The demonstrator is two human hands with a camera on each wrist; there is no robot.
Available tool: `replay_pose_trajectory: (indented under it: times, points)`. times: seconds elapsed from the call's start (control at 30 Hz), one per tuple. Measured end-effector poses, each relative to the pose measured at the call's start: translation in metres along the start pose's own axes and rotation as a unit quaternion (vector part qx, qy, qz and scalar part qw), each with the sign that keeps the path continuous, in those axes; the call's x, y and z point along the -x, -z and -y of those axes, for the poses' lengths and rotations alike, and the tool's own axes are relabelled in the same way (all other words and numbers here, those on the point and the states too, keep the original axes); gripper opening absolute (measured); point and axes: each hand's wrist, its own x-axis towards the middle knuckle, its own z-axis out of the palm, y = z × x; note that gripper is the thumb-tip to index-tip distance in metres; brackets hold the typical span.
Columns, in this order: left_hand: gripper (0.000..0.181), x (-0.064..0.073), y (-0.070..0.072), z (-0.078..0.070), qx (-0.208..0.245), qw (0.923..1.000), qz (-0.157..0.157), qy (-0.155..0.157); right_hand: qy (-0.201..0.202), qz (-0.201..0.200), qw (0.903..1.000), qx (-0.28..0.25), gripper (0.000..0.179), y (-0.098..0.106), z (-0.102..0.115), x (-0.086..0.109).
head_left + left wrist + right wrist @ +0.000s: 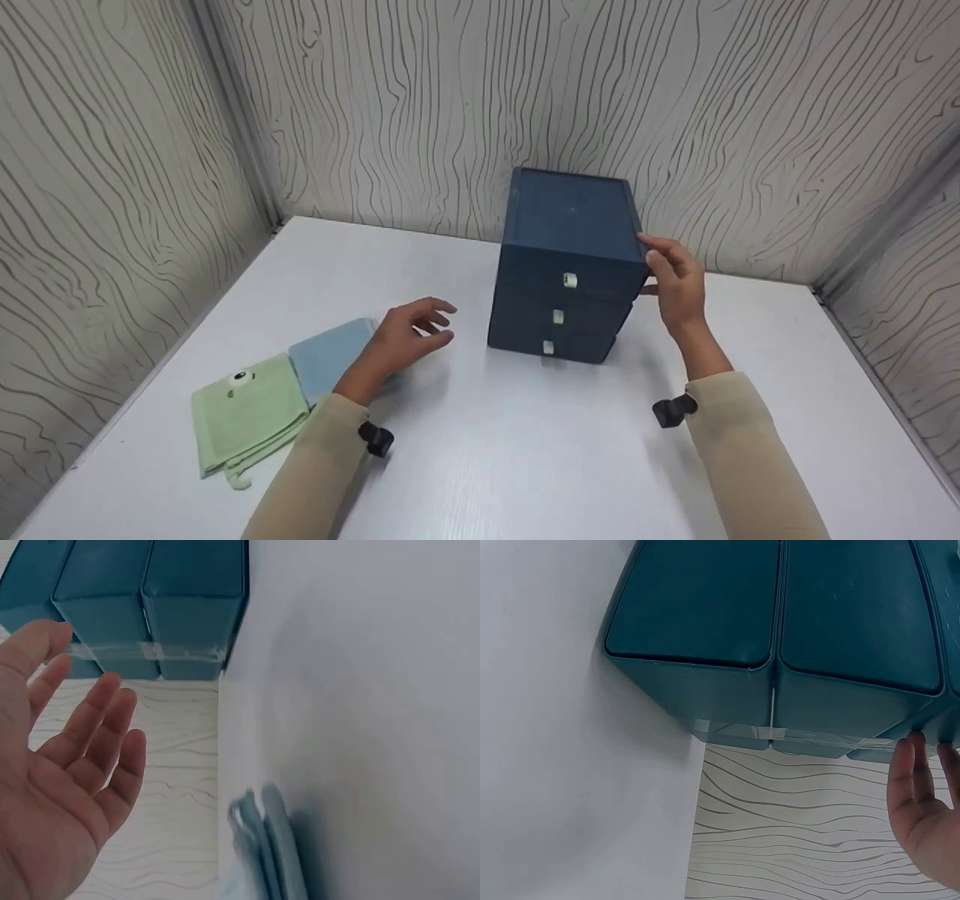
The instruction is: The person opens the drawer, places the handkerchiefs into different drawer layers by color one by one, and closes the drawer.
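A dark blue cabinet (574, 214) with three drawers stands upright toward the back of the table, each drawer front bearing a small pale pull (570, 280). My right hand (679, 289) is at the cabinet's upper right edge, its fingertips touching the side near the top drawer; in the right wrist view its fingers (902, 772) reach up against that side. To the left of the cabinet, my left hand (405, 334) hovers with fingers loosely bent and nothing in it. Its palm (45, 817) shows in the left wrist view, apart from the cabinet.
A folded green cloth (247, 412) with an eye decoration and a hanging loop lies at the left of the white table (525, 465). Beside it is a folded blue cloth (330, 352), partly behind the left hand. Wood-patterned panels (420, 112) enclose the back and sides.
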Motion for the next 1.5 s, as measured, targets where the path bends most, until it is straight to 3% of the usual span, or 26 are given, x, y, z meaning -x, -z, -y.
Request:
replay_pose_trajectory:
  times: [0.23,0.67,0.83,1.07,1.33,1.5]
  points:
    - [0.029,-0.004,-0.018,-0.014,0.019,0.9989,0.025,-0.036,0.002,-0.003,0.9999,0.01,0.033,-0.001,0.001,0.0]
    - [0.033,-0.019,-0.067,-0.045,0.08,0.9941,0.065,-0.034,0.003,-0.002,1.0,0.002,0.032,-0.002,-0.002,-0.001]
    - [0.031,-0.026,-0.084,-0.055,0.118,0.9913,0.054,-0.02,0.0,0.002,1.0,0.002,0.033,-0.001,-0.002,-0.001]
    - [0.027,-0.032,-0.103,-0.063,0.161,0.9868,0.015,-0.012,0.003,-0.004,0.9999,0.013,0.033,0.0,-0.001,-0.001]
    - [0.031,-0.036,-0.114,-0.07,0.191,0.9813,0.025,0.009,-0.003,0.004,0.9998,0.021,0.034,0.0,0.004,0.001]
    - [0.028,-0.039,-0.118,-0.069,0.192,0.9811,0.014,0.021,-0.007,0.011,0.9998,0.014,0.035,-0.003,0.019,0.006]
